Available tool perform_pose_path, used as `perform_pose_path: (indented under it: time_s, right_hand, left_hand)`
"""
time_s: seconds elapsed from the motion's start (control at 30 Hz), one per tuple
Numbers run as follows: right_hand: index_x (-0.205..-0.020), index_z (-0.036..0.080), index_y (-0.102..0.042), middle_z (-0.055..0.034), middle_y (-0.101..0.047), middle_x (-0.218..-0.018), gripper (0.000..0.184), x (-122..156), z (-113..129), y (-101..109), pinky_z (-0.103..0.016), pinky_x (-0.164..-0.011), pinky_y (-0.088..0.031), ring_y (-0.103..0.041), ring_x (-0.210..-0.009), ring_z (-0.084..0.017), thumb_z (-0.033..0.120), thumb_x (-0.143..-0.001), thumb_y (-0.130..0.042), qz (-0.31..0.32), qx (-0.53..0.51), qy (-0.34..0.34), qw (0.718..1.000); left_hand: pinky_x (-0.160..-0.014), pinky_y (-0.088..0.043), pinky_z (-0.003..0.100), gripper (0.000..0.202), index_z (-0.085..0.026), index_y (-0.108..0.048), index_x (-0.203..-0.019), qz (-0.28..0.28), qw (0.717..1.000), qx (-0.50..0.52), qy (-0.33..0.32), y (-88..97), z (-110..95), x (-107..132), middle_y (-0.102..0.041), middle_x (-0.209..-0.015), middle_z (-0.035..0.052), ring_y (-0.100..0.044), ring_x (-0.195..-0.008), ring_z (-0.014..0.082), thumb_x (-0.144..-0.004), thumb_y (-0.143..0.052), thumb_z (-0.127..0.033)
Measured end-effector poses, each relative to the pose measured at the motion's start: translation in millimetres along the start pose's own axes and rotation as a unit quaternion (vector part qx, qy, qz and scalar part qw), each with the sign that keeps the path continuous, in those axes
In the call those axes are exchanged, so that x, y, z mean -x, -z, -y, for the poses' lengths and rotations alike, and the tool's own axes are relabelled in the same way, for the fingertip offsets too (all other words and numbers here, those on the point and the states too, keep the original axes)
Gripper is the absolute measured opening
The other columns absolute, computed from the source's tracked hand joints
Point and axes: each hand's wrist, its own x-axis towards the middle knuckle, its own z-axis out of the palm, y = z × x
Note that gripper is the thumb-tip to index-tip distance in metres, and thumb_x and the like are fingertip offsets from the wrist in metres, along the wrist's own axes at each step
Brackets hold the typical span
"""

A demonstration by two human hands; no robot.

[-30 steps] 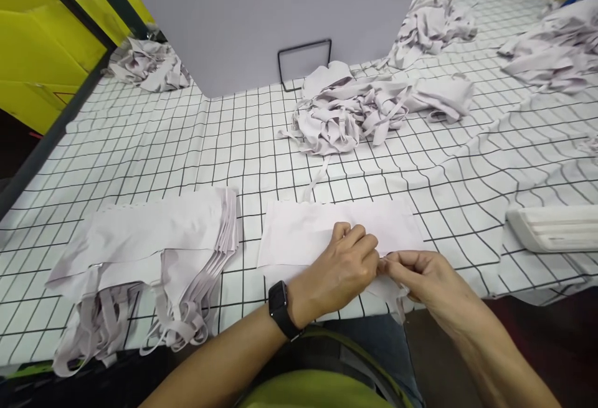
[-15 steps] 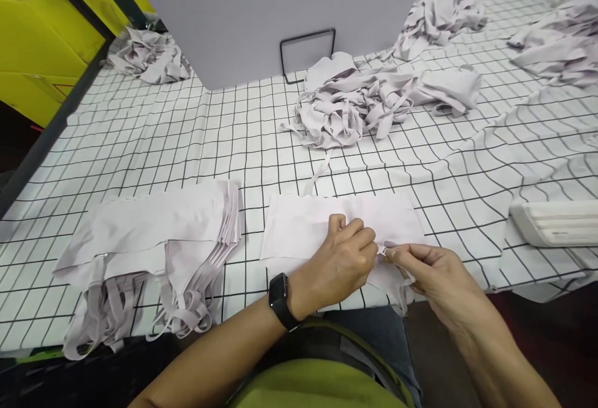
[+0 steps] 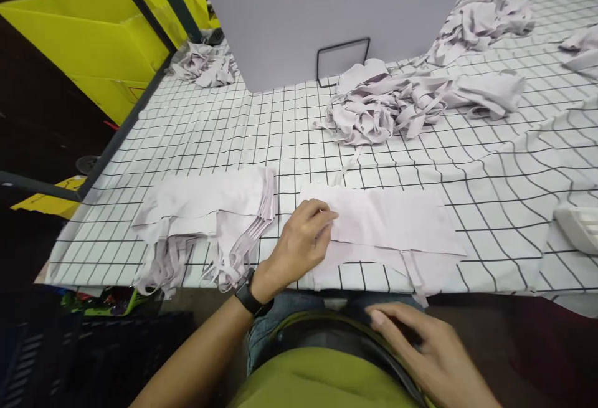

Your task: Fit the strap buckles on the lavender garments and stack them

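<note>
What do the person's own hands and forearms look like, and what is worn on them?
The left hand is ungloved, with a broad black watch-like band at its wrist; the left forearm shows no sleeve. The right hand is also ungloved.

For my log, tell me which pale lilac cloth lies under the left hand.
The flat, pale lilac cloth panel right of the layered cloth stack; only it has the left hand over it; the crumpled cloth heap lies beyond.
</note>
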Motion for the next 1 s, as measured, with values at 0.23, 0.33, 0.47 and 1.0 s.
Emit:
perform_pose_path:
  time_s: [0.23, 0.33, 0.47, 1.0]
  right_hand:
    - [-0.093, 0.017, -0.075, -0.01, -0.077, -0.089, 0.037, -42.6, -18.1, -83.0, -0.042, -0.082, -0.056, -0.07, -0.082, -0.028, 0.052, -0.083, -0.069, 0.088, -0.066, 0.067, 0.992]
    - [-0.092, 0.018, -0.076, -0.0074, -0.075, -0.086, 0.038, -48.2, -13.4, -92.0, -0.04, -0.085, -0.055, -0.069, -0.085, -0.027, 0.054, -0.086, -0.066, 0.116, -0.068, 0.105, 0.985]
    - [-0.086, 0.019, -0.078, -0.0069, -0.069, -0.083, 0.041, -35.3, -5.5, -85.6, -0.039, -0.085, -0.052, -0.065, -0.087, -0.027, 0.055, -0.091, -0.058, 0.118, -0.047, 0.15, 0.98]
    - [-0.087, 0.023, -0.074, -0.0013, -0.068, -0.069, 0.039, 83.3, 18.3, 5.3, -0.02, -0.062, -0.053, -0.067, -0.064, -0.017, 0.051, -0.099, -0.051, 0.116, 0.092, 0.137, 0.979]
  left_hand:
    - [-0.089, -0.053, 0.034, 0.011, -0.017, -0.064, -0.1, 0.049, 0.999, 0.019, 0.001, 12.2, 0.2, 29.9, -0.063, -0.102, 0.0077, -0.061, -0.1, 0.0203, -0.094, -0.056, -0.011]
    - [-0.091, -0.051, 0.035, 0.007, -0.016, -0.062, -0.102, 0.097, 0.995, -0.011, -0.017, 9.0, -2.0, 36.1, -0.061, -0.105, 0.0089, -0.057, -0.1, 0.0215, -0.095, -0.06, -0.016]
    - [-0.094, -0.049, 0.037, 0.014, -0.016, -0.06, -0.108, 0.125, 0.989, -0.07, -0.041, 6.9, -2.1, 41.7, -0.059, -0.112, 0.0108, -0.053, -0.103, 0.024, -0.099, -0.058, -0.027]
    - [-0.102, -0.048, 0.044, 0.018, -0.017, -0.059, -0.11, 0.099, 0.989, -0.093, -0.055, -0.1, 4.0, 48.0, -0.05, -0.133, 0.0164, -0.053, -0.112, 0.0272, -0.099, -0.058, -0.032]
